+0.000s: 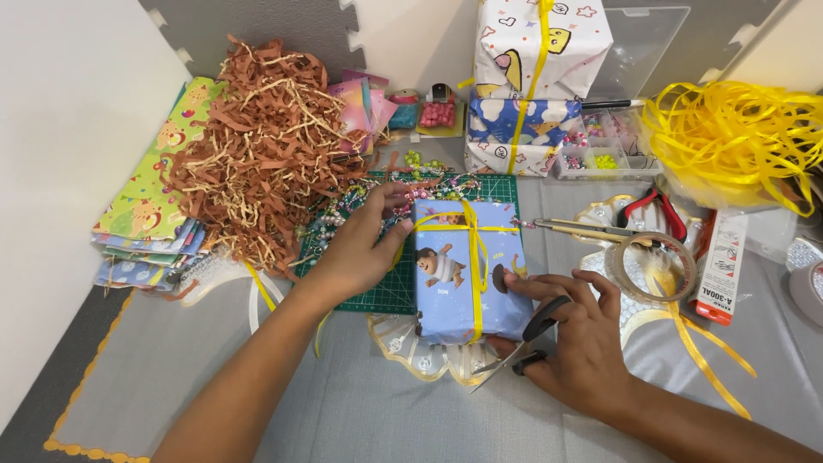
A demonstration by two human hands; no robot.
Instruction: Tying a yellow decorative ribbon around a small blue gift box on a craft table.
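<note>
A box wrapped in blue cartoon paper (454, 283) lies on a green cutting mat (390, 287), tied crosswise with yellow ribbon (474, 257). My left hand (364, 249) rests at the box's upper left corner, fingertips pinching the ribbon there. My right hand (579, 339) holds black-handled scissors (514, 347) at the box's lower right edge, blades pointing down-left, with the fingers touching the box's right side.
Brown paper shred (266, 141) and stacked wrapping sheets (150, 219) lie left. Two wrapped gifts (536, 77) stand behind, beside a bead organizer (604, 146). Loose yellow ribbon (729, 141), a tape roll (656, 266), pliers (656, 210) and a glue box (716, 270) sit right.
</note>
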